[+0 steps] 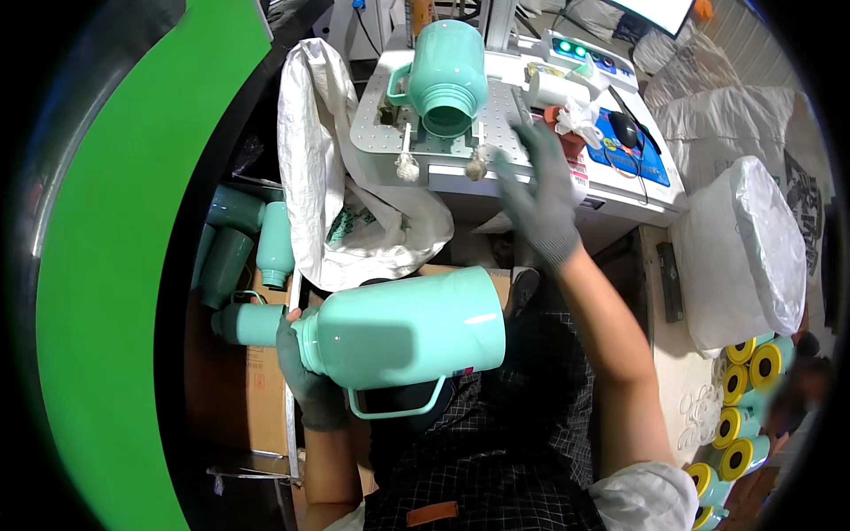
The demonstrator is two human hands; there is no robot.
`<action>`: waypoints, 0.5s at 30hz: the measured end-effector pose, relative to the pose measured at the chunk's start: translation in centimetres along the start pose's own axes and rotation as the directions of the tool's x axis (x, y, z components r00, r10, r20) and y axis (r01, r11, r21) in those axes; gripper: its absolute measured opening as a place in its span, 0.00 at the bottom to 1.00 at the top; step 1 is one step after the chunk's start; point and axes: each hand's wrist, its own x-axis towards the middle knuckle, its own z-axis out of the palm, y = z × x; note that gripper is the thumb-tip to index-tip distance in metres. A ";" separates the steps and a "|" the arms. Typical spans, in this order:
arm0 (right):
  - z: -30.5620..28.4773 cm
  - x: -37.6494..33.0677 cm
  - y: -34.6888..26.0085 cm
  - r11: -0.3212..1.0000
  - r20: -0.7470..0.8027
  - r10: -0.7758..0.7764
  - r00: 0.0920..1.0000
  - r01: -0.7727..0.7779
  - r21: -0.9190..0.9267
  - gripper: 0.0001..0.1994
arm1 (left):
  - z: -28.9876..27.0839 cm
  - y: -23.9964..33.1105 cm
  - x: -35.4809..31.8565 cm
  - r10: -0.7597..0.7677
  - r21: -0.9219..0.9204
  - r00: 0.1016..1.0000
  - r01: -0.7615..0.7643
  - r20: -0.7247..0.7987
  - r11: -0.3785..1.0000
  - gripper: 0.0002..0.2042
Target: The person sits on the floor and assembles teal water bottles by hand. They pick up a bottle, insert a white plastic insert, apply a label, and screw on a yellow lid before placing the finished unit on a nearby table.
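A pale green jug (412, 332) lies sideways in the air above the lap of the person, over the dark checked apron (496, 442), with its neck to the left and its wide base to the right. The left hand (305, 372), in a grey glove, has its fingers bent around the neck and grips it there; some of the fingers are hidden, so the full hold is not visible. The right hand (540, 195), gloved also, is raised near the front edge of the work table (376, 119), with fingers spread and apparently nothing in them. On this table a second jug (452, 62) rests with its mouth toward the person. In my judgement, the held jug is a stiff shell, rather light for its size but bulky, so the far base could swing down when only the neck carries it. The surface shines and is probably slippery; the glove should help, and a hard knock may scratch or dent it. The neck gives a good narrow hold, the handle (398, 413), which hangs toward the person, offers another, and a spread palm under the base would make it level.
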 end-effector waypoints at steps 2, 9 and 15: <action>-4.2 -6.1 1.4 0.802 0.235 0.387 0.891 -0.451 0.390 0.18 | 1.2 -1.1 0.2 0.089 0.202 0.996 -0.083 -0.022 0.976 0.19; -8.4 -17.0 -2.5 0.434 0.607 0.384 0.696 -0.716 0.547 0.20 | 4.5 -2.0 0.4 -0.330 -0.115 0.943 0.323 -0.039 0.939 0.23; -8.9 -16.1 -4.4 -0.073 0.669 0.575 0.471 -0.785 0.615 0.20 | 5.6 -3.0 0.3 -0.216 0.188 0.955 0.179 0.201 0.966 0.26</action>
